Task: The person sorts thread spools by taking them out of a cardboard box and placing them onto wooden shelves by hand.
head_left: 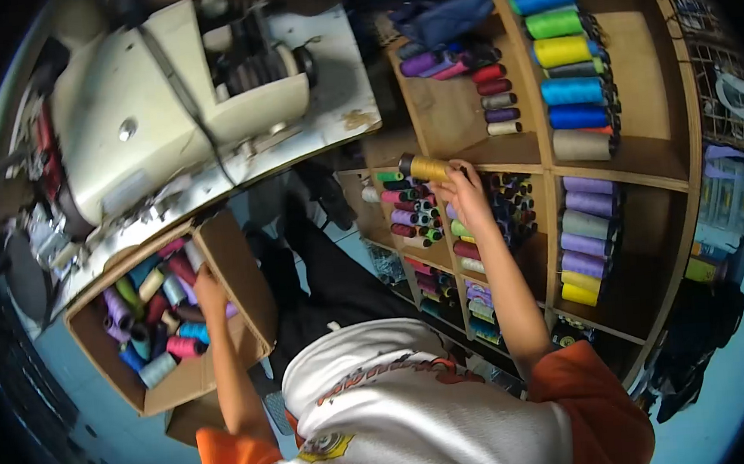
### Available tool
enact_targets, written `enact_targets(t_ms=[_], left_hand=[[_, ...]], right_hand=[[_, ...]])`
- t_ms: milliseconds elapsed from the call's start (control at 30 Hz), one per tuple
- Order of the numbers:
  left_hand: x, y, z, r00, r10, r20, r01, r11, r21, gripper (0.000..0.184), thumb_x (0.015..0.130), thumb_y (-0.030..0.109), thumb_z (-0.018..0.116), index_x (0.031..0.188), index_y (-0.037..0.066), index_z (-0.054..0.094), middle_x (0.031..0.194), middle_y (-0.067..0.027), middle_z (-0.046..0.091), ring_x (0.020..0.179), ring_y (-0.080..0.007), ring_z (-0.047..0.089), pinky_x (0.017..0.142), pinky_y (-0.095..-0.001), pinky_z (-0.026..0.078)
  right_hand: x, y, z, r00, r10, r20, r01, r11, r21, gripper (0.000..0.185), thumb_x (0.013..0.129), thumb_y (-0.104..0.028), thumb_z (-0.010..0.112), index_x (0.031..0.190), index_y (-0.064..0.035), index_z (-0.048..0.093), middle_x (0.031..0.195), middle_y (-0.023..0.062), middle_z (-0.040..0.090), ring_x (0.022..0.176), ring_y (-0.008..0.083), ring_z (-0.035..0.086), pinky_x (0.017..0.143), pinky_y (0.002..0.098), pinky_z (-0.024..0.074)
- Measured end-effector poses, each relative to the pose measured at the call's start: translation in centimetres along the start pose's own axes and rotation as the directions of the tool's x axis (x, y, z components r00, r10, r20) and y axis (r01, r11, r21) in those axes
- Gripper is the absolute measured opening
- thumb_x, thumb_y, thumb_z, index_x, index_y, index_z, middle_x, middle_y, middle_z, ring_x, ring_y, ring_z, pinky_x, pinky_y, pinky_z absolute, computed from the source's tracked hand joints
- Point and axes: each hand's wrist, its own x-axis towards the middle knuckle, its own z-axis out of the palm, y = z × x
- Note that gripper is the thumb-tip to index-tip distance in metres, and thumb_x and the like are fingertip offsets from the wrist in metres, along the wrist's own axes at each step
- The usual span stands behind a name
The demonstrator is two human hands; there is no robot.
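My right hand point(462, 189) is closed around a spool of gold thread point(428, 169), held up in front of the wooden shelf point(549, 166). The spool lies sideways, its dark end pointing left. Down at the left, my left hand point(210, 292) reaches into an open cardboard box point(234, 263) by its right wall. Its fingers look curled; what they grip, if anything, is hidden. Thread spools in many colours fill the box, among them a pink spool point(187, 346) and a pale grey spool point(157, 370). A whitish spool point(194, 255) sits just beyond the left fingers.
A cream sewing machine point(134, 102) stands on a white table point(340, 79) above the box. Upright blue, green, yellow and purple spools line the shelf compartments, including a yellow spool point(562, 51). A wire rack point(714, 70) stands at the far right.
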Motion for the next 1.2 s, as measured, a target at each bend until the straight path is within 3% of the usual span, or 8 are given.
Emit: enact_targets(t_ms=[67, 200, 367, 467, 667, 800, 1000, 1200], left_hand=[[-1.3, 8.1, -5.8, 0.972, -0.235, 0.012, 0.233, 0.970, 0.064, 0.045, 0.075, 0.013, 0.067, 0.116, -0.001, 0.056, 0.094, -0.0152, 0.065, 0.088, -0.0219, 0.064, 0.076, -0.0321, 0.050], [-3.2, 20.0, -12.4, 0.975, -0.026, -0.223, -0.096, 0.849, -0.519, 0.055, 0.076, 0.007, 0.065, 0.127, -0.002, 0.046, 0.110, -0.0120, 0.056, 0.099, -0.0220, 0.058, 0.090, -0.0340, 0.046], [-0.2, 32.8, -5.0, 0.987, 0.128, 0.101, -0.007, 0.649, -0.761, 0.067, 0.071, 0.015, 0.070, 0.131, 0.001, 0.043, 0.119, -0.0113, 0.054, 0.095, -0.0210, 0.061, 0.086, -0.0358, 0.049], [0.9, 39.2, 1.5, 0.877, 0.119, 0.465, 0.378, 0.428, -0.821, 0.057, 0.079, 0.010, 0.061, 0.132, 0.002, 0.042, 0.114, -0.0082, 0.057, 0.097, -0.0191, 0.060, 0.085, -0.0320, 0.048], [0.6, 41.5, 8.9, 0.698, 0.233, 0.677, 0.561, 0.410, -0.719, 0.054, 0.084, 0.008, 0.060, 0.133, 0.002, 0.038, 0.127, -0.0117, 0.050, 0.118, -0.0191, 0.047, 0.099, -0.0323, 0.038], [0.0, 39.2, 11.0, 0.767, 0.043, 0.641, 0.552, 0.466, -0.692, 0.056, 0.082, 0.017, 0.059, 0.132, 0.002, 0.039, 0.110, -0.0125, 0.055, 0.090, -0.0227, 0.061, 0.083, -0.0335, 0.048], [0.6, 37.6, 10.6, 0.746, -0.026, 0.665, 0.605, 0.443, -0.662, 0.056, 0.082, 0.017, 0.058, 0.132, 0.002, 0.038, 0.117, -0.0132, 0.054, 0.098, -0.0224, 0.058, 0.087, -0.0328, 0.046], [3.7, 39.5, 11.5, 0.825, 0.125, 0.551, 0.373, 0.611, -0.698, 0.057, 0.081, 0.006, 0.066, 0.132, 0.001, 0.040, 0.120, -0.0107, 0.053, 0.113, -0.0181, 0.051, 0.097, -0.0308, 0.038]], right_hand=[[2.9, -0.1, -1.4, 0.989, -0.087, -0.117, 0.076, 0.992, -0.098, 0.041, 0.089, -0.016, 0.057, 0.122, 0.0024, 0.041, 0.109, 0.0165, 0.055, 0.087, 0.0268, 0.064, 0.074, 0.0333, 0.0531], [10.3, -0.1, -4.2, 0.839, -0.429, -0.334, 0.248, 0.849, -0.467, 0.042, 0.080, -0.018, 0.068, 0.112, -0.0003, 0.047, 0.087, 0.0162, 0.063, 0.078, 0.0209, 0.066, 0.064, 0.0324, 0.0518], [20.9, -1.1, -8.7, 0.639, -0.561, -0.526, 0.082, 0.730, -0.678, 0.035, 0.073, -0.020, 0.074, 0.101, -0.0033, 0.062, 0.079, 0.0103, 0.067, 0.078, 0.0205, 0.068, 0.066, 0.0322, 0.0534], [27.2, -2.1, -10.4, 0.454, -0.626, -0.634, -0.114, 0.665, -0.738, 0.031, 0.063, -0.025, 0.081, 0.090, -0.0133, 0.071, 0.089, 0.0078, 0.070, 0.085, 0.0236, 0.067, 0.077, 0.0346, 0.0526], [37.3, -4.0, -14.3, 0.435, -0.465, -0.771, -0.295, 0.735, -0.610, 0.042, 0.057, -0.029, 0.085, 0.094, -0.0153, 0.072, 0.096, 0.0080, 0.070, 0.089, 0.0258, 0.067, 0.083, 0.0347, 0.0512], [40.0, -5.1, -14.8, 0.437, -0.589, -0.679, -0.321, 0.604, -0.730, 0.046, 0.060, -0.030, 0.084, 0.101, -0.0136, 0.070, 0.099, 0.0070, 0.070, 0.091, 0.0246, 0.066, 0.083, 0.0345, 0.0508], [38.2, -5.2, -14.0, 0.465, -0.652, -0.598, -0.234, 0.562, -0.794, 0.051, 0.062, -0.028, 0.083, 0.105, -0.0089, 0.066, 0.102, 0.0105, 0.068, 0.094, 0.0243, 0.065, 0.082, 0.0341, 0.0501], [40.1, 1.1, -14.2, 0.421, -0.543, -0.727, 0.237, 0.839, -0.490, 0.029, 0.070, -0.019, 0.077, 0.088, -0.0025, 0.062, 0.086, 0.0086, 0.066, 0.079, 0.0220, 0.063, 0.072, 0.0299, 0.0510]])
